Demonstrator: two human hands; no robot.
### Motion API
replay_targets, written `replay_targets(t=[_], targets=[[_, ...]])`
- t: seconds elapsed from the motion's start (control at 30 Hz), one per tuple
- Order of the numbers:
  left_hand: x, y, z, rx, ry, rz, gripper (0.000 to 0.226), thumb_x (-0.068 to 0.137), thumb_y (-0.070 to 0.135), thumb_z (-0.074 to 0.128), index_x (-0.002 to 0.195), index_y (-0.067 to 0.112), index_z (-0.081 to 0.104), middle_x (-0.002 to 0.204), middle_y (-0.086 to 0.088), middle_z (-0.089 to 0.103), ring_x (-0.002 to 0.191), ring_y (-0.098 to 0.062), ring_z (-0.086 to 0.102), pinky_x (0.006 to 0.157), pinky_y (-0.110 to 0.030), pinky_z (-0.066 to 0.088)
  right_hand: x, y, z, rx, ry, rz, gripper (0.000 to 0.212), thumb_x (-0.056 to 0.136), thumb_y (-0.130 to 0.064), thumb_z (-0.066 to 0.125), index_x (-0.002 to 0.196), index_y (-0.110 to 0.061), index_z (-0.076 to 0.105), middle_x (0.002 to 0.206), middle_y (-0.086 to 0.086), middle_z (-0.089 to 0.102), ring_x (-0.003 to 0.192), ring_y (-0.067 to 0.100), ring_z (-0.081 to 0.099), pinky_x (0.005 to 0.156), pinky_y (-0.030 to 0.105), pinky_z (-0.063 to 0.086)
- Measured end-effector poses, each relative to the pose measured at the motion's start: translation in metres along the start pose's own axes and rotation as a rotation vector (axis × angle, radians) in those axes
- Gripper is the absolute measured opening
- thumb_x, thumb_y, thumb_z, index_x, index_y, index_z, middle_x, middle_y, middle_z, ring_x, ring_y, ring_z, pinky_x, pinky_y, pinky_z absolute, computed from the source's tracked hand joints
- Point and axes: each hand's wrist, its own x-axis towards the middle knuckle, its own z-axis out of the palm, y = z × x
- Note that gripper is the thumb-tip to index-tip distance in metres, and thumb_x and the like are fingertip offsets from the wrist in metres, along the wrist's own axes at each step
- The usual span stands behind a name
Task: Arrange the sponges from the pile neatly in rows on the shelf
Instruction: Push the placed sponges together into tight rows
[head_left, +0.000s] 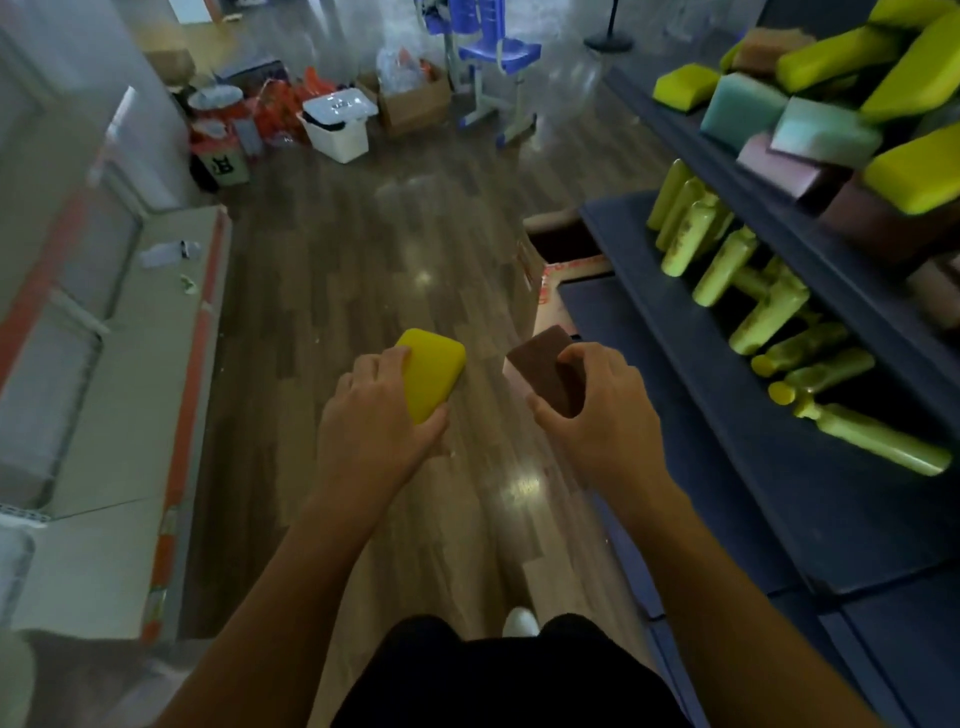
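Observation:
My left hand (371, 415) grips a yellow sponge (434, 371) over the wooden floor. Beside it, my right hand (592, 410) holds a brown sponge (540, 364) between thumb and fingers. Both hands are in front of me, left of the dark blue shelf (691, 322). On the shelf's upper level at the top right lies a loose pile of sponges (831, 104), yellow, teal, pink and brown.
Several yellow-green bottles (769, 317) lie on the shelf's middle level. A cardboard box (561, 260) stands on the floor beside the shelf. A white counter (130, 364) runs along the left. Bins, boxes and a blue chair (493, 57) stand at the far end.

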Motion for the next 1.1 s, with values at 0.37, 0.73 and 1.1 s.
replay_targets(t=[0.37,0.73,1.1], targets=[[0.142,0.018,0.035,-0.020,-0.093,0.145,0.071,0.076,0.051,0.067,0.134,0.012,0.049,0.119,-0.015,0.056,0.103,-0.037,0.057,0.083,-0.046,0.049,0.102,0.025,0.013,-0.010,0.078,0.113,0.052,0.080,-0.048,0.073,0.121,-0.025,0.051,0.120,-0.003,0.053,0.104,0.016,0.050,0.079,0.034,0.051],[0.244,0.112,0.087,-0.073,-0.336,0.708,0.069,0.074,0.040,0.078,0.131,0.013,0.049,0.115,-0.013,0.058,0.100,-0.034,0.058,0.074,-0.040,0.046,0.118,0.059,-0.015,-0.125,0.390,0.574,0.052,0.082,-0.047,0.071,0.124,-0.026,0.049,0.125,-0.005,0.051,0.110,0.020,0.048,0.082,0.041,0.050],[0.168,0.214,0.123,-0.187,-0.536,1.281,0.073,0.076,0.045,0.076,0.135,0.013,0.048,0.123,-0.010,0.056,0.105,-0.033,0.057,0.075,-0.042,0.049,-0.005,0.060,-0.052,-0.245,0.751,1.058,0.053,0.083,-0.046,0.072,0.126,-0.024,0.050,0.127,-0.003,0.052,0.109,0.020,0.048,0.075,0.034,0.046]])
